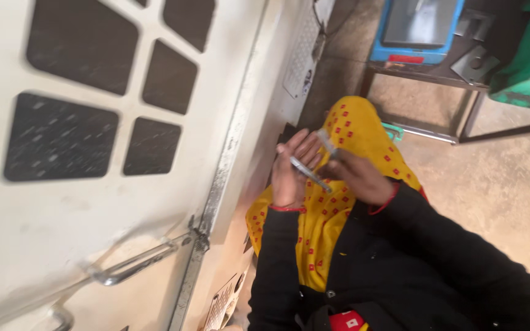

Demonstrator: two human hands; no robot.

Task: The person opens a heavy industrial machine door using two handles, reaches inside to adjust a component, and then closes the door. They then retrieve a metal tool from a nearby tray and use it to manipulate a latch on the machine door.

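In the head view, the left hand holds its fingers pressed together behind a slim metal rod that the right hand pinches above the yellow cloth in the lap; a steady pinch seems advisable.

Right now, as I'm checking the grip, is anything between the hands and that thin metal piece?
Nothing visible. The left hand and right hand both touch the thin metal piece directly, above the yellow cloth. Motion blur hides the exact finger contact.
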